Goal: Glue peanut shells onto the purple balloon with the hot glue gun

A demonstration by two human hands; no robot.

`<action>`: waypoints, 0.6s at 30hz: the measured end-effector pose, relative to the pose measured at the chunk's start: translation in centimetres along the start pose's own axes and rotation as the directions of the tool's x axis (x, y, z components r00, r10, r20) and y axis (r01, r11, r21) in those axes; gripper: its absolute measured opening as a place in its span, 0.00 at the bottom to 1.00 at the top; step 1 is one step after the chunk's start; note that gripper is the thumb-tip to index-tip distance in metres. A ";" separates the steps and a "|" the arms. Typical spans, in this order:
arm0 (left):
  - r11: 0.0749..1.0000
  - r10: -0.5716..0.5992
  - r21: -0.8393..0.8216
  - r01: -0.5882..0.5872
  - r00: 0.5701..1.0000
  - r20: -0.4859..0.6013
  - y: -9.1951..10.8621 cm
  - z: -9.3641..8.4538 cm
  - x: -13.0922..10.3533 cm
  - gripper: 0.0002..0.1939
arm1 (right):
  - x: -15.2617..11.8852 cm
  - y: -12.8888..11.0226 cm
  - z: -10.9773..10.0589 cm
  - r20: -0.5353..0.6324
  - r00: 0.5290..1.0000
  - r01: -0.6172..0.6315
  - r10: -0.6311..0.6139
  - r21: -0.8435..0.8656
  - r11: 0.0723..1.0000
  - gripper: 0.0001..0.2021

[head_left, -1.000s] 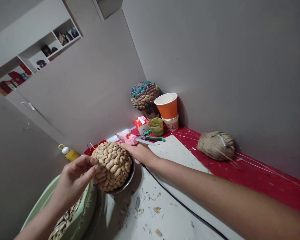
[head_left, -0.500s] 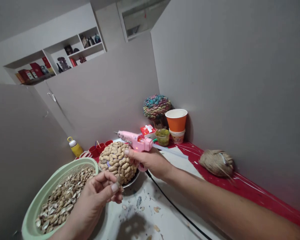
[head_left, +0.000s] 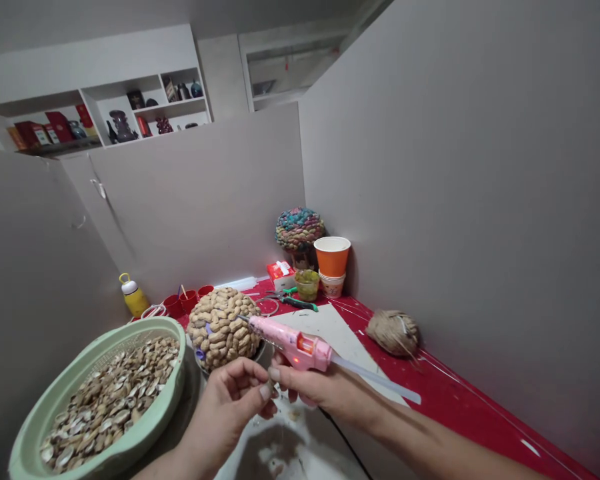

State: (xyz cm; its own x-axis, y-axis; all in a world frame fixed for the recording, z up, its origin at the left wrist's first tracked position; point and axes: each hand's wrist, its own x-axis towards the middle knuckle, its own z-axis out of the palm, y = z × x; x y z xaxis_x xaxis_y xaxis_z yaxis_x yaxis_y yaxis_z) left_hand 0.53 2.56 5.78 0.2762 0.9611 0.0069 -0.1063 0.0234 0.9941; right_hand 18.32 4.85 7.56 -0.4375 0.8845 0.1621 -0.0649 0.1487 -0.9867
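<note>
A pink glue gun (head_left: 293,341) with a clear glue stick out of its back is in my right hand (head_left: 325,387), its nozzle pointing left by the peanut-covered dome. My left hand (head_left: 235,400) is closed in a pinch on something small at its fingertips, too hidden to name, and meets the right fingertips. Behind the hands the dome of peanut shells (head_left: 225,327) rests on a dish, with purple patches showing between shells. On the left a green basket (head_left: 173,400) holds many loose shell pieces.
Red cups (head_left: 173,305) and a yellow bottle (head_left: 136,301) stand at the back left. Green-handled pliers (head_left: 300,304), a green tub (head_left: 307,285), an orange bucket (head_left: 332,259) and a colourful mushroom-shaped piece (head_left: 299,229) are behind. Twine (head_left: 393,332) lies right; a black cord (head_left: 347,445) hangs below the gun.
The glue gun has come down and right, away from above the dome. My left hand has moved right, and both hands' fingertips now meet. The camera view has shifted.
</note>
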 end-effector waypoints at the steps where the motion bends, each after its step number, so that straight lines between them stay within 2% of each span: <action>1: 1.000 0.016 0.014 -0.016 1.000 -0.009 -0.2 0.1 0.2 0.13 | 0.0 0.3 0.0 -0.019 1.000 -0.006 0.006 0.003 1.000 0.18; 6: 0.970 0.167 0.195 -0.146 0.981 -0.101 -0.9 0.2 1.0 0.10 | 0.1 2.4 -0.1 -0.077 0.996 -0.044 0.048 0.052 0.998 0.19; 10: 0.941 0.219 0.291 -0.174 0.967 -0.130 -1.5 0.5 1.3 0.06 | 0.1 3.7 -0.2 -0.069 0.995 -0.063 0.071 0.109 0.992 0.19; 14: 0.945 0.198 0.290 -0.151 0.971 -0.137 -1.9 0.8 1.6 0.07 | 0.1 4.1 -0.2 -0.095 0.993 -0.055 0.068 0.136 0.989 0.20; 18: 0.982 0.111 0.167 -0.089 0.986 -0.124 -2.1 0.7 1.9 0.10 | 0.2 4.5 -0.3 -0.110 0.990 -0.066 0.084 0.151 0.986 0.20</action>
State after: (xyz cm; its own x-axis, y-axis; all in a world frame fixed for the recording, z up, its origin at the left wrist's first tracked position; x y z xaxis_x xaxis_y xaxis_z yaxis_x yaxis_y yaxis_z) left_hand 1.91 4.15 3.78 0.1417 0.9845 0.1032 0.0309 -0.1086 0.9936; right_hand 18.19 5.78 3.14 -0.3404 0.9370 0.0789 -0.1707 0.0210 -0.9851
